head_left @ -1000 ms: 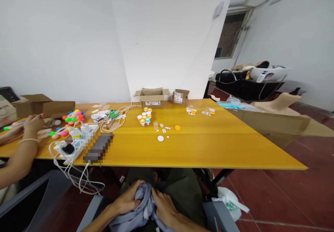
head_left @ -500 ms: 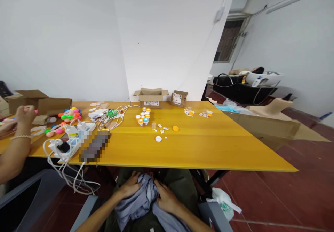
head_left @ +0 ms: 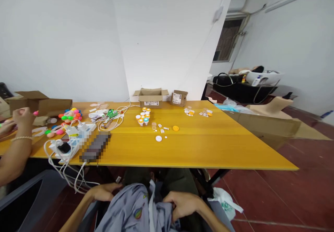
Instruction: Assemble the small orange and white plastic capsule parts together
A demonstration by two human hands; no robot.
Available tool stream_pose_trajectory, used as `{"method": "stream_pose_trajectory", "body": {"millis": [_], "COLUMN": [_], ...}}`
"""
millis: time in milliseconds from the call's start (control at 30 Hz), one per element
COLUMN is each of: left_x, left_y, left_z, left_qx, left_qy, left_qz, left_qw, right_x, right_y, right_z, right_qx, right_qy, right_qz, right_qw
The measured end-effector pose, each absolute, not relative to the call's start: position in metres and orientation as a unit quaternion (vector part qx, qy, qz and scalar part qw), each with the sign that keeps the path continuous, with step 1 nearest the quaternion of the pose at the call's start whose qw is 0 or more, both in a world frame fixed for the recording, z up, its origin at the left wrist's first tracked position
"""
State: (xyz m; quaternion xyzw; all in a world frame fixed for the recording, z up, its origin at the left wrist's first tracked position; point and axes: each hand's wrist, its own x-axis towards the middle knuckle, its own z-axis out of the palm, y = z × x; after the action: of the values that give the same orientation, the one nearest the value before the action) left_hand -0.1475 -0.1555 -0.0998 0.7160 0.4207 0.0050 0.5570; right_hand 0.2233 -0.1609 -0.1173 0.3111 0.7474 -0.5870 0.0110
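Observation:
A grey garment (head_left: pixel 130 204) with small colourful printed motifs and a pale strip down its middle lies over my lap. Beside its left edge is my left hand (head_left: pixel 104 192), its fingers stretched out and holding nothing that I can see. My right hand (head_left: pixel 184 202) has its fingers curled into the garment on the other side, the fingertips partly hidden by cloth. On the wooden table (head_left: pixel 208 148) ahead lie a white round lid (head_left: pixel 158 138), an orange round lid (head_left: pixel 175 128) and several small white pieces (head_left: pixel 162 131).
Several small capped containers (head_left: pixel 143 116) stand before an open cardboard box (head_left: pixel 151 98). A power strip (head_left: pixel 75 141) with trailing cables and a blurred dark object (head_left: pixel 95 146) lie left. Another person's arm (head_left: pixel 22 145) is at far left. A white bag (head_left: pixel 223 202) sits on the floor.
The bunched grey cloth has spread out across my lap and now shows its print. My hands have moved apart, the left one off the cloth to the left, the right one to the right.

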Motion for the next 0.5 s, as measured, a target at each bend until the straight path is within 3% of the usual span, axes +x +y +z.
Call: {"method": "stream_pose_trajectory", "body": {"millis": [67,200,367,433,500], "left_x": [-0.149,-0.148,-0.135,-0.125,-0.115], "left_y": [-0.156,-0.166,-0.169,-0.173,-0.182], "left_z": [-0.094,-0.093,-0.083,-0.081,-0.087], "left_qx": [0.729,0.742,0.738,0.736,0.753], "left_qy": [0.476,0.457,0.556,0.551,0.512], "left_qz": [0.004,-0.05,0.077,0.102,0.086], "left_qw": [0.492,0.489,0.376,0.38,0.405], "right_x": [0.235,0.26,0.287,0.29,0.281], "right_y": [-0.158,-0.156,-0.168,-0.174,-0.179], "right_z": [-0.113,-0.111,-0.116,-0.111,-0.101], "right_qx": [0.328,0.372,0.405,0.466,0.532], "right_qy": [0.76,0.786,0.787,0.791,0.791], "right_qz": [-0.561,-0.49,-0.453,-0.387,-0.303], "right_qw": [0.003,0.058,0.108,0.089,-0.015]}}
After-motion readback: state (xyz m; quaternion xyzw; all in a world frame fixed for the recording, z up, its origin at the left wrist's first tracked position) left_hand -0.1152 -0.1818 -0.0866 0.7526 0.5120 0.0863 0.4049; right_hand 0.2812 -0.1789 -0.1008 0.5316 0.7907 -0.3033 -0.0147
